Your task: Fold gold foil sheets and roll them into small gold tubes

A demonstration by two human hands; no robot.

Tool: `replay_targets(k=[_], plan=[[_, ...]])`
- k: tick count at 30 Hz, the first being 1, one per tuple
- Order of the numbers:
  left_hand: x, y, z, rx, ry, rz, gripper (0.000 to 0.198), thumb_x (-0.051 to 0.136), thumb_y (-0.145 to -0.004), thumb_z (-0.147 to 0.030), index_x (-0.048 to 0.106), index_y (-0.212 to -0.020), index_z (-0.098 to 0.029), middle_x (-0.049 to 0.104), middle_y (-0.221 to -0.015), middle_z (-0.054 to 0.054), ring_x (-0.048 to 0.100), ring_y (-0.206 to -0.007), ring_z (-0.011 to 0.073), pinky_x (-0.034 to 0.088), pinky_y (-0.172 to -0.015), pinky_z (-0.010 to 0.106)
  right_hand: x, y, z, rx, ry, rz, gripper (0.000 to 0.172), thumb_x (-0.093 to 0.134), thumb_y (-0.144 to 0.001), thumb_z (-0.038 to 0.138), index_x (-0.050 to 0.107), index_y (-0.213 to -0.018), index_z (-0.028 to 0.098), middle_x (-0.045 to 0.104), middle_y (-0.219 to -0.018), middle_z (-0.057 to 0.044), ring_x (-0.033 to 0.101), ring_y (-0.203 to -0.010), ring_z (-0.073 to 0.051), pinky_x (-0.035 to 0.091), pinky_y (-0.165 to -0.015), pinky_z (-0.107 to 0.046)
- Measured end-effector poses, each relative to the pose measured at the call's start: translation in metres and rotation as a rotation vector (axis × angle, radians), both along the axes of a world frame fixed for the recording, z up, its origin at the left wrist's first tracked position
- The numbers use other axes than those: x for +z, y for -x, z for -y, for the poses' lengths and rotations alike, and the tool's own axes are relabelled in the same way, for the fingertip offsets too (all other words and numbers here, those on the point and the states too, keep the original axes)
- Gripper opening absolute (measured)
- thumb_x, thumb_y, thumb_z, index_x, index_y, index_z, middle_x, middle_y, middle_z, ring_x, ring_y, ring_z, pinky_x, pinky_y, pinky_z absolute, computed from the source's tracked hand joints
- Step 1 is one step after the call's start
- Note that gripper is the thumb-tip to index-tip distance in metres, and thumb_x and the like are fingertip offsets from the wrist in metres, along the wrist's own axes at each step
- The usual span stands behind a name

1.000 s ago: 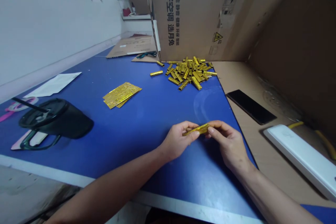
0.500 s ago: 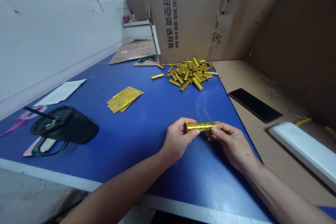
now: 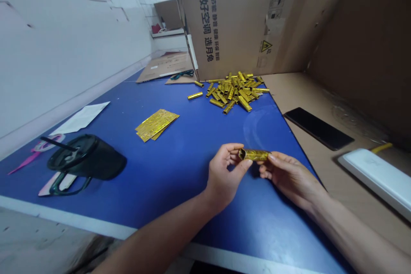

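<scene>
Left hand [image 3: 223, 175] and right hand [image 3: 290, 177] close together, fingers curled

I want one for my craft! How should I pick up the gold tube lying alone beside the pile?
Pinch the gold foil tube across its middle, coming from above. It is slim, lies flat on the blue table and sits apart from the pile, so nothing blocks your fingers.

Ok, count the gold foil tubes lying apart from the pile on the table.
2: one gold foil tube left of the pile, and a second gold foil tube nearer the cardboard box. The box's edge could hide others.
</scene>
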State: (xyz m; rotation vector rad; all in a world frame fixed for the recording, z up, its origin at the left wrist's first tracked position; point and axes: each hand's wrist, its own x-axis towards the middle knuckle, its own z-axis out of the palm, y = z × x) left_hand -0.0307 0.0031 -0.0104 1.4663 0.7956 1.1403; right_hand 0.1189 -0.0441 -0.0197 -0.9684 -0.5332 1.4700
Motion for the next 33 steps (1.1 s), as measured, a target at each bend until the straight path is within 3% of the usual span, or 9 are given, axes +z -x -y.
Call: replay_targets(k=[7,16,21,27,33], plan=[[0.008,0.003,0.007,0.041,-0.306,-0.123,0.026,0.061,-0.071,-0.022,0.058,-0.096,-0.017,0.055,-0.081,0.003,0.053,-0.069,0.0104,0.046,-0.063,0.023,-0.002,0.003,0.002,0.169,-0.023,-0.089,0.011,0.062,-0.072,0.026,0.062,-0.071,0.016,0.064,-0.068,-0.003,0.058,-0.057,-0.012,0.047,-0.055,-0.024],[0.009,0.005,0.007,0.007,-0.36,-0.103,0.017,0.061,-0.072,-0.025,0.062,-0.087,-0.017,0.055,-0.075,0.002,0.051,-0.065,0.0103,0.045,-0.062,0.023,-0.003,0.003,0.002,0.138,-0.007,-0.097,0.01,0.064,-0.071,0.025,0.06,-0.067,0.016,0.062,-0.06,-0.001,0.055,-0.05,-0.01,0.046,-0.052,-0.022],[0.003,0.006,0.001,-0.045,-0.13,-0.001,0.032,0.058,-0.073,-0.034,0.055,-0.099,-0.015,0.054,-0.075,0.003,0.052,-0.062,0.0093,0.044,-0.058,0.022,-0.003,0.0,0.002,0.061,0.008,-0.049,0.012,0.066,-0.069,0.027,0.06,-0.067,0.017,0.063,-0.06,-0.001,0.053,-0.049,-0.01,0.043,-0.051,-0.023],[0.008,0.006,-0.017,-0.283,0.347,0.021,0.03,0.058,-0.07,-0.035,0.055,-0.085,-0.01,0.056,-0.056,0.0,0.049,-0.039,0.0069,0.037,-0.038,0.018,0.0,-0.002,0.0,-0.089,-0.017,0.068,0.013,0.068,-0.065,0.028,0.06,-0.065,0.017,0.062,-0.06,0.0,0.052,-0.047,-0.009,0.041,-0.049,-0.023],[0.011,0.008,-0.028,-0.406,0.468,-0.001,0.03,0.06,-0.068,-0.026,0.055,-0.091,-0.008,0.06,-0.061,0.002,0.053,-0.041,0.0075,0.041,-0.039,0.018,-0.004,-0.005,-0.003,-0.186,-0.063,0.187,0.014,0.067,-0.067,0.029,0.061,-0.066,0.017,0.061,-0.06,0.0,0.051,-0.046,-0.008,0.04,-0.048,-0.021]])
